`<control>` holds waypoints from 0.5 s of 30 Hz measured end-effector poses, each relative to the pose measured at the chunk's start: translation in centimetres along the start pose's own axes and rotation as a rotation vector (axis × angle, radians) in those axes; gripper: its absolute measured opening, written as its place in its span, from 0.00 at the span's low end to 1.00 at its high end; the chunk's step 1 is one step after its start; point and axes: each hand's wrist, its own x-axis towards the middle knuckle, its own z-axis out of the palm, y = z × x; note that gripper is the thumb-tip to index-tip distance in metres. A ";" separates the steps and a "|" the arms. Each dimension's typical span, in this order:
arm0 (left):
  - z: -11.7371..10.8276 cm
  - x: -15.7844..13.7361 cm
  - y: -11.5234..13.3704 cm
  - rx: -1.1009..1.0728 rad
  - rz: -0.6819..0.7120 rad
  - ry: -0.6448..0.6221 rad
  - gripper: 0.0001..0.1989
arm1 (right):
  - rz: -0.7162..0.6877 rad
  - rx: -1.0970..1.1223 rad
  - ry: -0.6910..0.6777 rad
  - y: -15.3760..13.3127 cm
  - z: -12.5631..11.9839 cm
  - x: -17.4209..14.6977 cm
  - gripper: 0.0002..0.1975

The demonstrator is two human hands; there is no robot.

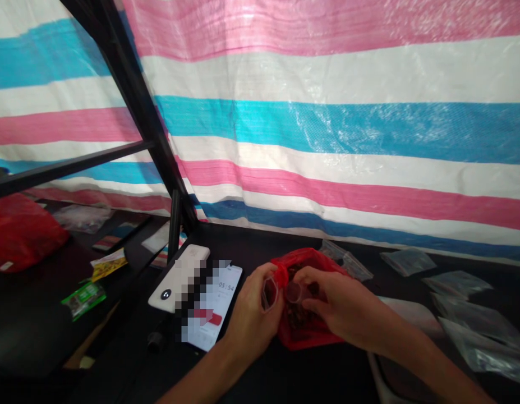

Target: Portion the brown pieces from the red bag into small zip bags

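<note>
A red plastic bag (304,339) lies open on the black table, with small brown bits (299,320) inside; what they are is too blurred to tell. My left hand (260,306) is curled at the bag's left edge, around a clear plastic bag (268,293) whose mouth is spread open. Over the red bag's opening, my right hand (329,297) pinches a small clear round cup (294,292) between thumb and fingers. The cup's contents cannot be made out.
Several clear plastic bags (474,320) lie to the right, by a silver-edged tray (405,308). Left of my hands are a lit phone (226,297) and a white power bank (182,275). A black metal frame (137,112) stands farther left, before a striped tarp (327,123).
</note>
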 end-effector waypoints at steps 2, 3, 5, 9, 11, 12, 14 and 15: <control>0.1 0.1 0.2 -0.034 -0.034 0.016 0.14 | -0.002 -0.060 0.040 -0.6 -1.0 -0.3 0.10; 0.2 0.1 0.3 -0.055 -0.050 0.025 0.15 | -0.015 -0.096 0.070 -1.0 -1.4 -0.5 0.10; 0.4 0.1 0.5 -0.106 -0.087 0.051 0.19 | -0.084 -0.175 0.135 -2.1 -1.6 -0.8 0.12; 0.8 0.0 0.8 -0.177 -0.184 0.110 0.26 | -0.290 -0.395 0.247 -3.4 0.5 -0.8 0.17; 0.8 0.1 1.0 -0.175 -0.223 0.115 0.22 | -0.378 -0.480 0.286 -3.4 1.6 -0.6 0.21; 0.8 0.1 1.1 -0.171 -0.235 0.112 0.19 | -0.405 -0.506 0.301 -3.2 1.9 -0.6 0.22; 0.8 0.2 1.0 -0.144 -0.237 0.106 0.15 | -0.422 -0.535 0.330 -2.7 1.7 -0.5 0.23; 0.8 0.2 0.9 -0.118 -0.227 0.108 0.15 | -0.412 -0.542 0.347 -2.4 1.3 -0.4 0.22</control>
